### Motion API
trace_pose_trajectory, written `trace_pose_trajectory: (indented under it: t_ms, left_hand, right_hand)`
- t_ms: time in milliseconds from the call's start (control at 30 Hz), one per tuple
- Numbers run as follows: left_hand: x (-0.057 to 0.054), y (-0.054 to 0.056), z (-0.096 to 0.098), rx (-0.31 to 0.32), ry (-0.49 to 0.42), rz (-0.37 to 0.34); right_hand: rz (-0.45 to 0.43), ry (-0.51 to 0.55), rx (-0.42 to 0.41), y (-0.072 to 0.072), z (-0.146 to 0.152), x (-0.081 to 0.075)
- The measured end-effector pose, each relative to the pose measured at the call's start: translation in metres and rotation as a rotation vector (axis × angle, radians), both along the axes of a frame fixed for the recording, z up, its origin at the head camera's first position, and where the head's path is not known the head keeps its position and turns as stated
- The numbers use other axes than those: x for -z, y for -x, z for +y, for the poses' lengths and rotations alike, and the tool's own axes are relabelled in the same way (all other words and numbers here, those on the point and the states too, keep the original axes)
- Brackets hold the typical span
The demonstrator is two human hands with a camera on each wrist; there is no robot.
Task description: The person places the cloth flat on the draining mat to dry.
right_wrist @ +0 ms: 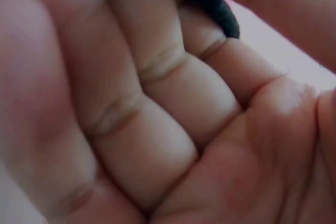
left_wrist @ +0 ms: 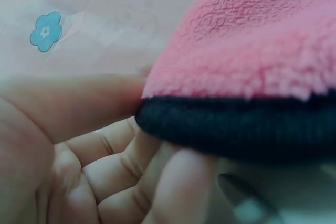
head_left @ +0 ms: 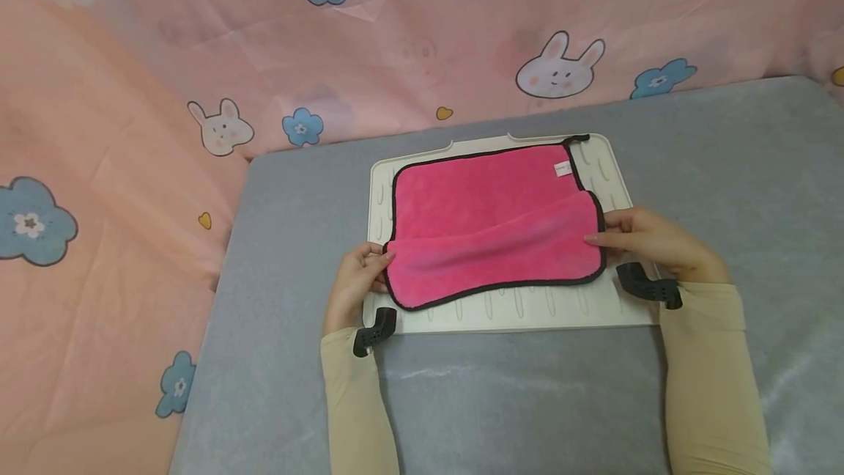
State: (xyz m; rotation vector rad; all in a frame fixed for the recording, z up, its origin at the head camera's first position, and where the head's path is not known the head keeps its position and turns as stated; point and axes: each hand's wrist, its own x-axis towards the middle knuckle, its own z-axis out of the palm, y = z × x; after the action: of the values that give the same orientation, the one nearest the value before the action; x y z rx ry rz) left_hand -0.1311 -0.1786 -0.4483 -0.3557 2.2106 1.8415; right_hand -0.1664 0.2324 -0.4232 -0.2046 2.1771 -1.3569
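Observation:
A bright pink towel [head_left: 488, 196] with black edging lies over a pale ribbed tray, its near part lifted and folded back in a soft ridge. The left hand [head_left: 359, 278] pinches the towel's left edge between thumb and fingers; in the left wrist view the black edging [left_wrist: 236, 127] sits between them. On the opposite side, the right hand [head_left: 659, 240] pinches the right edge, thumb on top. In the right wrist view the curled fingers fill most of the picture, with a bit of black edging [right_wrist: 212, 3] beyond them. A small white label [head_left: 563, 168] shows near the far right corner.
The white tray [head_left: 517, 319] rests on a grey cloth-covered table [head_left: 514, 394]. Behind and to the left hangs a pink curtain [head_left: 409, 28] printed with rabbits and blue flowers. A black wrist mount [head_left: 376, 332] sits on the left sleeve, another [head_left: 649, 286] on the right.

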Motion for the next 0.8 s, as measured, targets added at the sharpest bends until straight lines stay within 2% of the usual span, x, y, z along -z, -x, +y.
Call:
trace_pose_trajectory:
  t_ms: [167, 400, 633, 800]
  left_hand:
    - [0.001, 0.0, -0.003, 0.016, -0.001, 0.007]
    - [0.002, -0.001, -0.007, 0.074, 0.045, -0.032]
    - [0.0, -0.002, -0.007, 0.135, 0.087, -0.022]
    - [-0.001, -0.002, -0.008, 0.137, 0.094, -0.023]
  right_hand:
    - [0.007, 0.005, -0.077, -0.002, 0.005, -0.001]
    - [-0.005, 0.064, -0.228, -0.002, 0.011, 0.002]
    - [-0.114, 0.059, -0.291, -0.001, 0.014, 0.007]
    - [-0.112, 0.088, -0.324, -0.001, 0.018, 0.009]
